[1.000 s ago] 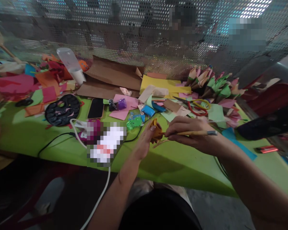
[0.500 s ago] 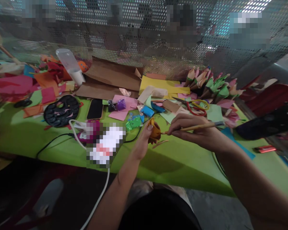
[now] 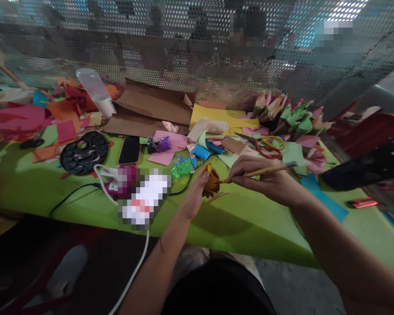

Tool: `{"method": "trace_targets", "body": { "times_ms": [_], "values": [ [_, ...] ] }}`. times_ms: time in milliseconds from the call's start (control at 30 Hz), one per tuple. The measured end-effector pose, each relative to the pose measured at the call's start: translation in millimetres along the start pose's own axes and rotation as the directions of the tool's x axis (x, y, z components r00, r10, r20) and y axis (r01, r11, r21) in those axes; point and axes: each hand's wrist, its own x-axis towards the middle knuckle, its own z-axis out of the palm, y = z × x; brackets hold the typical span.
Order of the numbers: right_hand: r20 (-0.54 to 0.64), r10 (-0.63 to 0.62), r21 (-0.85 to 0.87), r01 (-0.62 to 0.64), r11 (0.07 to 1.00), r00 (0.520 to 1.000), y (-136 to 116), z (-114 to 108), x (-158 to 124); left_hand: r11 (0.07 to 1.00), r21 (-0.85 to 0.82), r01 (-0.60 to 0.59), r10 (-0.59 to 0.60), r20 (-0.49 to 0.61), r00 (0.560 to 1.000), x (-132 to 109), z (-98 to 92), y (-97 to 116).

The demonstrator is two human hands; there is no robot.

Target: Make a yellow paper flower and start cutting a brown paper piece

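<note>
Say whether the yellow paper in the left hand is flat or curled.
Curled: the yellow paper bends into a cup shape in the left hand.

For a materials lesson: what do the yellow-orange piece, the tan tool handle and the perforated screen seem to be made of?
Yellow-orange piece: probably paper, matte, its edge thin and curled.
Tan tool handle: likely wood or bamboo, smooth, from its brownish color; plastic is possible.
Perforated screen: likely metal, grey with dull sheen and regular round holes.

Finishes noted, matt to glossy.
Centre: matt yellow paper piece (image 3: 212, 181), smooth wooden stick (image 3: 262, 171), glossy plastic wrapper (image 3: 183, 169); top: metal screen (image 3: 190, 57).
</note>
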Motion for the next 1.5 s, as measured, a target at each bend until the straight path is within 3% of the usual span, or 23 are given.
{"method": "trace_targets", "body": {
  "times_ms": [500,633,767,1033,1500],
  "values": [
    [-0.019,-0.008,0.049,0.009,0.999,1.000,0,-1,-2,1.000,0.013,0.001,-0.001,-0.004,1.000,0,-0.9,0],
    [-0.098,0.025,0.070,-0.018,0.997,0.995,-6,-6,-6,1.000,0.014,-0.001,0.001,-0.016,1.000,1,-1.0,1],
    [-0.097,0.075,-0.016,-0.077,0.997,0.992,-8,1,-8,0.999,0.032,-0.008,0.010,-0.046,0.999,1,-0.8,1],
    [-0.019,0.003,-0.209,-0.007,0.978,1.000,1,30,-2,0.996,0.078,0.036,-0.029,-0.099,0.995,-1,1.2,5],
    [-0.058,-0.026,-0.281,0.009,0.960,0.998,6,33,-3,0.999,0.027,0.028,-0.026,-0.055,0.998,0,2.5,5]
  ]
}}
